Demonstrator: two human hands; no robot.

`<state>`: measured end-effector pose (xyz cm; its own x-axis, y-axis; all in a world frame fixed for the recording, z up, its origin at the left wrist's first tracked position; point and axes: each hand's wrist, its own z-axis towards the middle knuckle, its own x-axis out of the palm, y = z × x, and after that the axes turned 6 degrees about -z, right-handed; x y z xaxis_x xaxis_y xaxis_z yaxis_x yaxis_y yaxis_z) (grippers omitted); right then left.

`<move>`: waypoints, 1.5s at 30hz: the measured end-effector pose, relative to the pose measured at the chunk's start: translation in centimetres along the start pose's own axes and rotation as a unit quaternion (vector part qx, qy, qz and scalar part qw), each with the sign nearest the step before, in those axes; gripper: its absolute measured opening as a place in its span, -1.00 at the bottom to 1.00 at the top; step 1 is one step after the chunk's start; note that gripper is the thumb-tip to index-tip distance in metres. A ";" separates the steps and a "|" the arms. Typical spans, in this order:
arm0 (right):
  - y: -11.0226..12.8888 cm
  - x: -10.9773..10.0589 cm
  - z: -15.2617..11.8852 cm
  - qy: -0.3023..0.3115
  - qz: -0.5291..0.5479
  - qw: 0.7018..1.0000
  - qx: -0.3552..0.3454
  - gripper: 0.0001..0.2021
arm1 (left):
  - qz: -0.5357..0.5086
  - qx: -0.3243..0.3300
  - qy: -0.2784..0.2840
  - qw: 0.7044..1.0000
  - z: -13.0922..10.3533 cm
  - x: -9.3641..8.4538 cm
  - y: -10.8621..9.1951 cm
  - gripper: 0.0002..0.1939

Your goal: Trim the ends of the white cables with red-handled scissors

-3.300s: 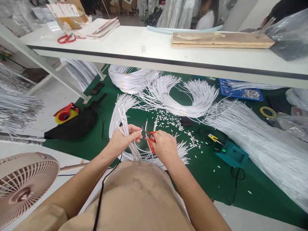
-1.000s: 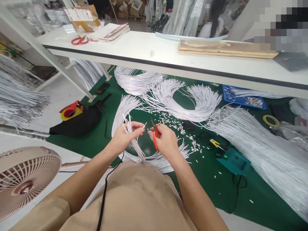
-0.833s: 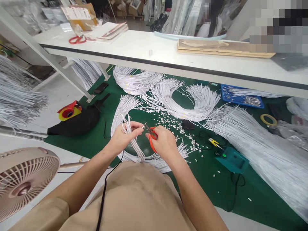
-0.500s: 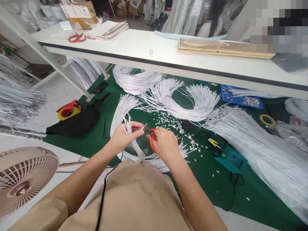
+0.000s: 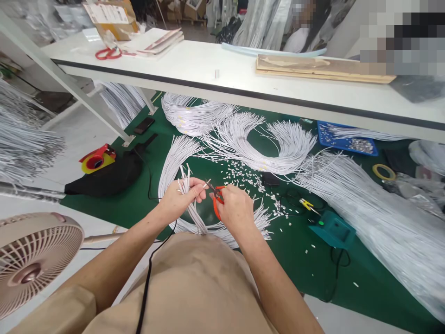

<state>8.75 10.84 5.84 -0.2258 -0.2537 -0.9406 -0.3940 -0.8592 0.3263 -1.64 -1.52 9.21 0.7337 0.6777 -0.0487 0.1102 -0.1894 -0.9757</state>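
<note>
My left hand is closed around a small bunch of white wires, whose ends stick up above the fingers. Between its thumb and forefinger one wire end points to the right. My right hand grips red-handled pliers, their dark jaws right at that wire end; whether the jaws touch it I cannot tell. Under both hands a curved bundle of white wires lies on the green mat. Small metallic and white pieces are scattered just beyond my right hand.
A raised white shelf spans the back. Wire bundles and a blue tray lie behind my hands. To the right sits a teal soldering-iron holder; on the left are a tape dispenser and a fan.
My right hand and the pliers have shifted slightly left. Both hands keep their grip, and the pliers' jaws stay at the wire end. The whole view has drifted a little.
</note>
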 end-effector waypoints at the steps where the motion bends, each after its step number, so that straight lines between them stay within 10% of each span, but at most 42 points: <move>1: -0.1 -0.1 0.1 0.008 0.041 0.999 0.009 -0.75 | 0.001 -0.005 -0.007 1.000 0.0 0.0 -0.1 -0.77; 10: 0.9 -2.1 1.6 0.007 0.505 0.855 0.118 -0.80 | 0.009 -0.025 -0.023 0.999 -0.1 0.4 -0.1 -0.73; 39: 0.9 -0.8 1.3 0.033 0.601 0.780 0.171 -0.80 | 0.040 -0.017 0.013 0.999 0.0 0.4 -0.4 -0.74; 45: 2.3 -0.6 0.7 -0.002 0.597 0.783 0.174 -0.82 | 0.031 0.012 -0.094 0.995 0.3 0.5 0.9 -0.73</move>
<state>7.38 9.35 7.23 -0.6215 -0.7815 0.0553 -0.1182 0.1633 0.9795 -1.40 -1.17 8.20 0.5997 0.7869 -0.1456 0.0509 -0.2191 -0.9744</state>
